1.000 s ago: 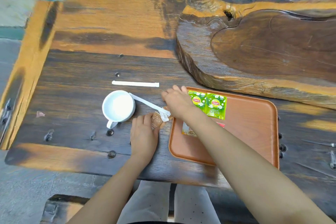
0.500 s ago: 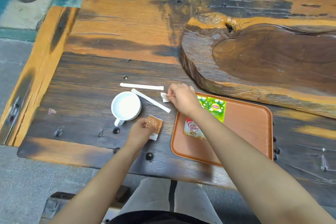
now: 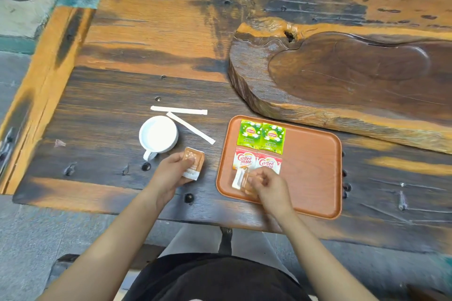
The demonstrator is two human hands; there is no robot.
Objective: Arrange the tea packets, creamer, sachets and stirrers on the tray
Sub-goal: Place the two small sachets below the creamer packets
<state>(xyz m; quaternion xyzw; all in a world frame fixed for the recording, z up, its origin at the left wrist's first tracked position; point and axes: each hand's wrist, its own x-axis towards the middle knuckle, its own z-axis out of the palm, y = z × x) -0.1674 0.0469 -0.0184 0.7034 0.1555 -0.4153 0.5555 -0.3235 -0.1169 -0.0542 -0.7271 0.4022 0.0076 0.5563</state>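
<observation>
An orange tray (image 3: 315,168) lies on the wooden table. At its far left corner sit two green tea packets (image 3: 261,137) side by side. Below them lie two red-and-white creamer packets (image 3: 255,161). My right hand (image 3: 267,184) is over the tray's near left part, shut on a small orange-and-white sachet (image 3: 239,178) that touches the tray. My left hand (image 3: 172,172) holds a second orange sachet (image 3: 194,162) just above the table, left of the tray. Two white wrapped stirrers (image 3: 189,127) lie on the table beyond the cup.
A white cup (image 3: 157,134) stands left of the tray, its handle pointing toward me. A thick carved wooden slab (image 3: 342,76) fills the far right. Metal studs dot the table. The table's near edge runs just below my wrists.
My right hand has carried a sachet from the table near the stirrers onto the tray's near left part. My left hand has lifted the other sachet slightly. A second creamer packet now shows.
</observation>
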